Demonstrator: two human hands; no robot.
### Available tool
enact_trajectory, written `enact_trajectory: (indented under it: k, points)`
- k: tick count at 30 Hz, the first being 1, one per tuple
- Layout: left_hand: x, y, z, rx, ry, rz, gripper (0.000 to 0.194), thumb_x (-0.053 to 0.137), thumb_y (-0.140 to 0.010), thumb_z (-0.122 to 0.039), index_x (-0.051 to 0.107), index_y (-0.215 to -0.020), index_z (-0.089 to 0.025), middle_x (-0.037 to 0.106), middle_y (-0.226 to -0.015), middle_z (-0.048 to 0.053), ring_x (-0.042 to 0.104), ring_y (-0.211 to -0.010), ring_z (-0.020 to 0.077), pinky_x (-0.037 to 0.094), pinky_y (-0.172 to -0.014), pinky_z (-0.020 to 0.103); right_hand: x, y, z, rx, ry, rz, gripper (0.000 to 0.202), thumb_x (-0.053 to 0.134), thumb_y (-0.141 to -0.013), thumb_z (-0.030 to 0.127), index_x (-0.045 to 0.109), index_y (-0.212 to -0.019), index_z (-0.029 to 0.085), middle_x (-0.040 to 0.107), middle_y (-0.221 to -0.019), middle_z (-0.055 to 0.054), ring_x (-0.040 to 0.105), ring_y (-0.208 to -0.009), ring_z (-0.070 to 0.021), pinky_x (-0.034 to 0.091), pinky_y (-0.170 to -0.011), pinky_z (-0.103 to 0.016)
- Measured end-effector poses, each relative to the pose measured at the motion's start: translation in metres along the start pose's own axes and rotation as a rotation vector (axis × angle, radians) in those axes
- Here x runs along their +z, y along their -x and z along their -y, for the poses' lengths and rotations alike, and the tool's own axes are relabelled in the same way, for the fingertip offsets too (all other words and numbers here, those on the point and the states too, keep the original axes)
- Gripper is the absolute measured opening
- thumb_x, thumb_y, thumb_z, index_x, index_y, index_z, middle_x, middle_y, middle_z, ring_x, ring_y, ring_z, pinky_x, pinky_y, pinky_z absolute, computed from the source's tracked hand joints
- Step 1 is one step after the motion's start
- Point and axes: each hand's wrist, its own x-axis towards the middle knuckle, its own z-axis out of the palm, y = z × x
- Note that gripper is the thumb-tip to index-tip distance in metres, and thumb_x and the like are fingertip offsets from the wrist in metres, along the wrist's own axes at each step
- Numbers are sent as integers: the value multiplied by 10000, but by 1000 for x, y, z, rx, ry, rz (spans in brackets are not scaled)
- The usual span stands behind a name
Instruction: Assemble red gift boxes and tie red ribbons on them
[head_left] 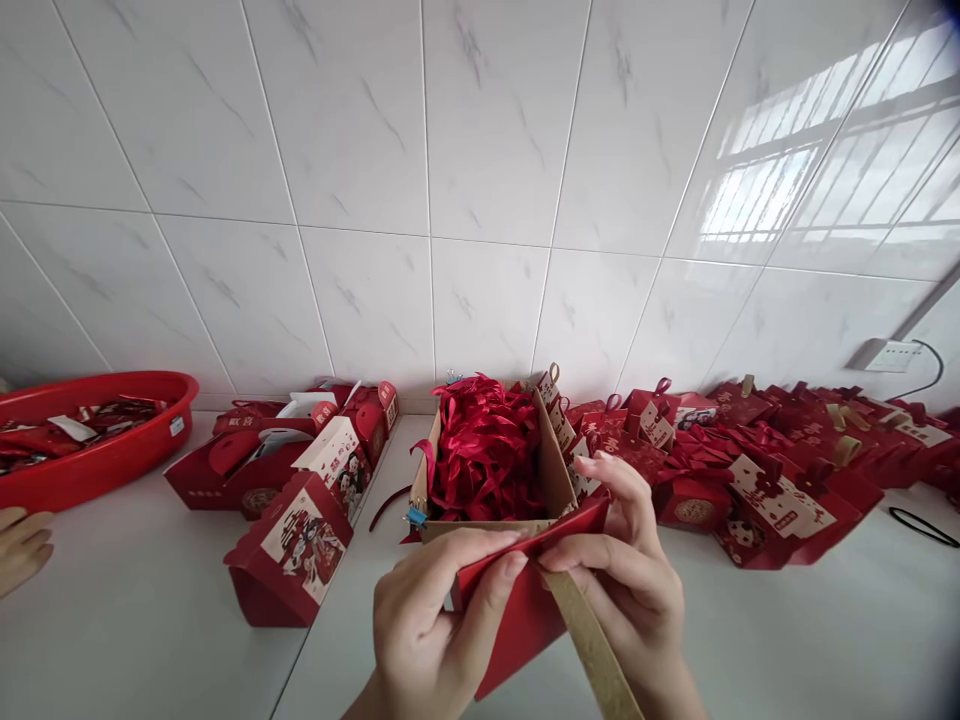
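Near the bottom centre, a red gift box (517,632) is held between both hands. My left hand (442,610) pinches its top edge from the left, thumb and forefinger closed on it. From the right, my right hand (626,570) grips the same top edge, where the end of a gold ribbon (589,632) meets the box; its upper fingers are raised. The ribbon hangs down toward the bottom of the view. Just beyond the hands stands a cardboard box (553,450) filled with dark red ribbons (487,440).
Red gift boxes (289,550) stand at left, and many ribboned boxes (787,500) crowd the right. A red basin (97,465) holds flat red pieces at far left, near another person's hand (22,548). A tiled wall (360,150) rises behind; a black loop (924,527) lies right.
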Motion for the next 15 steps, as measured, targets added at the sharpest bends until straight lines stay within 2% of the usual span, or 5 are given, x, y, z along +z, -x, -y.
enact_trajectory:
  k: [5,8,10,12,15]
  points:
    - [-1,0,2,69,29,48,174,622,-840,-71,659,-978,-171,766,-831,28,732,-743,135,605,-714,198,2,2,3,-5,14,-54,179,590,-863,117,682,-887,269,465,-1350,-51,378,-1299,-290,326,-1075,-539]
    - [-3,-3,2,169,20,70,169,605,-851,-62,661,-986,-148,777,-850,60,741,-779,161,622,-723,242,5,3,6,32,-119,-192,283,645,-848,152,615,-1094,289,524,-1259,-80,506,-1181,-262,448,-974,-478]
    - [-6,-6,1,282,13,83,153,584,-877,-82,653,-1003,-133,783,-863,82,749,-793,177,631,-735,269,7,4,5,100,-221,-202,444,687,-841,271,519,-1252,263,558,-1206,-113,565,-1099,-259,501,-890,-443]
    - [-7,-9,1,351,27,104,145,557,-904,-115,644,-1017,-135,784,-851,85,753,-792,184,636,-727,281,9,5,3,148,-306,-143,416,694,-832,379,538,-1183,220,622,-1055,-112,613,-964,-245,527,-791,-403]
    - [-7,-9,2,309,87,140,193,557,-870,-83,631,-1032,-156,774,-857,76,743,-808,190,636,-723,299,13,5,-3,105,-382,-162,237,706,-822,370,542,-891,212,610,-739,-26,585,-679,-175,494,-611,-314]
